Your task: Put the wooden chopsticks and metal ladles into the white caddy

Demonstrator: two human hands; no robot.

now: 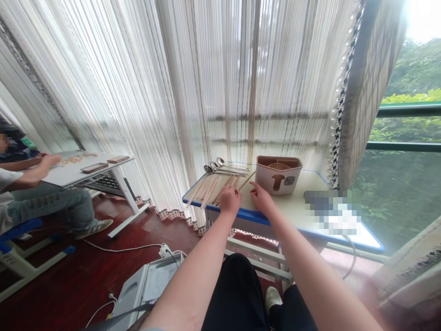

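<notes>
A row of wooden chopsticks (pixel 210 188) lies on the left part of a cream table with a blue edge (pixel 296 211). Behind them rest three metal spoons (pixel 220 168). My left hand (pixel 229 199) is curled closed over the near ends of the chopsticks; whether it grips any is hidden. My right hand (pixel 261 196) lies just to its right, fingers stretched toward the chopsticks, holding nothing. A beige utensil holder (pixel 278 176) with brown dividers stands behind my right hand.
String curtains (pixel 206 82) hang behind the table and a window is at the right. Another person (pixel 31 193) sits at a white desk (pixel 86 168) on the left. A grey box (pixel 144 287) and cables lie on the dark red floor.
</notes>
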